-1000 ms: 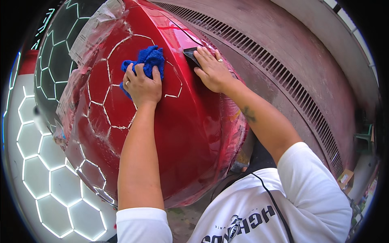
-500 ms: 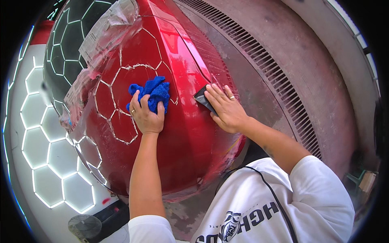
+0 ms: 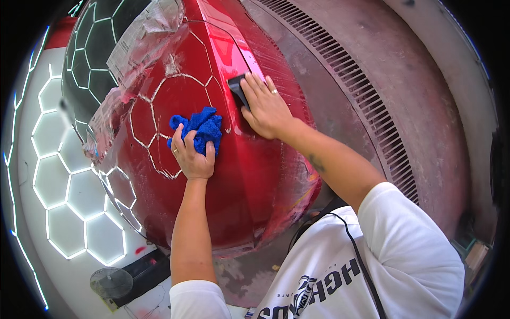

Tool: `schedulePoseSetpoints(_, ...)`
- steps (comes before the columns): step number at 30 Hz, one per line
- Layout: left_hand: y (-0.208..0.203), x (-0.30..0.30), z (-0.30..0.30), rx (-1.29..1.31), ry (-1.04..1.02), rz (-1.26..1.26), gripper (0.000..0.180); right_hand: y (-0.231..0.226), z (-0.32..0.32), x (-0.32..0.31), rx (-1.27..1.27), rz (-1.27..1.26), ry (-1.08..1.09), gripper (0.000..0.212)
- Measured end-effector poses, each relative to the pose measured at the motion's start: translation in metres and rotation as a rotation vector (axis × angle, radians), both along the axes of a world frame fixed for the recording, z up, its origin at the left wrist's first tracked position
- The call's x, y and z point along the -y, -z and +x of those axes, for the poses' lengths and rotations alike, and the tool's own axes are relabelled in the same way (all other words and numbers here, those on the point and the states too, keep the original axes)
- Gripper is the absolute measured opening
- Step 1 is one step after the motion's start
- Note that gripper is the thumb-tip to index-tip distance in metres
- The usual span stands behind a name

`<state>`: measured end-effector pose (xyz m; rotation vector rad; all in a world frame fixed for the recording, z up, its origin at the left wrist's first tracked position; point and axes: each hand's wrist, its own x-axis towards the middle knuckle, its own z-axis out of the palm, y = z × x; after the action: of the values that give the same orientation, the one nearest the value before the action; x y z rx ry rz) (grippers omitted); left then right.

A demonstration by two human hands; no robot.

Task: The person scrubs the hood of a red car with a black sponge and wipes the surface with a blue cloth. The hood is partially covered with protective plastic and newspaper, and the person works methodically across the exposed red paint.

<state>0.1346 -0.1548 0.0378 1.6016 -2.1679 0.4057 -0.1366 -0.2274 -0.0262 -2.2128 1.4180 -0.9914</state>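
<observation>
A glossy red car body panel (image 3: 212, 196) curves in front of me, with hexagon-shaped lights reflected in it. My left hand (image 3: 194, 157) is closed around a bunched blue cloth (image 3: 197, 127), resting on the panel's broad left face. To the right, my right hand (image 3: 264, 106) lies flat along the panel's raised edge, fingers together and stretched forward. Under its fingers and thumb is a black sheet (image 3: 237, 88) that looks like sandpaper, pressed to the paint. Most of that sheet is hidden by the hand.
Clear plastic and printed masking paper (image 3: 135, 50) cover the panel's far left, beside a dark window (image 3: 90, 58). Plastic film also lines the right side. A slotted floor drain (image 3: 350, 80) runs past on the right. A round fan (image 3: 111, 282) stands at the lower left.
My right hand has slid forward and to the left along the raised edge, taking the black sheet with it. The left hand and blue cloth have hardly moved.
</observation>
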Motion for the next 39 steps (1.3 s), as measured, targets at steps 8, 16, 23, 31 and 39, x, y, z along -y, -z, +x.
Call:
schedulePoseSetpoints(8, -0.013, -0.026, 0.026, 0.016, -0.067, -0.008, 0.051, -0.001, -0.001, -0.103, -0.112, -0.009, -0.120, 0.072)
schedulePoseSetpoints(16, 0.003, -0.011, 0.012, 0.021, -0.015, -0.052, 0.049, 0.008, 0.027, -0.063, 0.007, -0.070, 0.081, 0.070)
schedulePoseSetpoints(23, -0.006, -0.022, 0.025, 0.046, -0.088, -0.057, 0.051, 0.007, 0.039, -0.200, -0.099, 0.044, -0.079, 0.077)
schedulePoseSetpoints(31, 0.012, -0.016, 0.013, 0.023, -0.041, -0.071, 0.051, 0.016, 0.059, -0.097, 0.076, -0.047, 0.157, 0.072)
schedulePoseSetpoints(39, -0.001, -0.015, 0.014, 0.025, -0.054, -0.101, 0.051, 0.004, 0.075, -0.133, 0.092, 0.022, 0.106, 0.077)
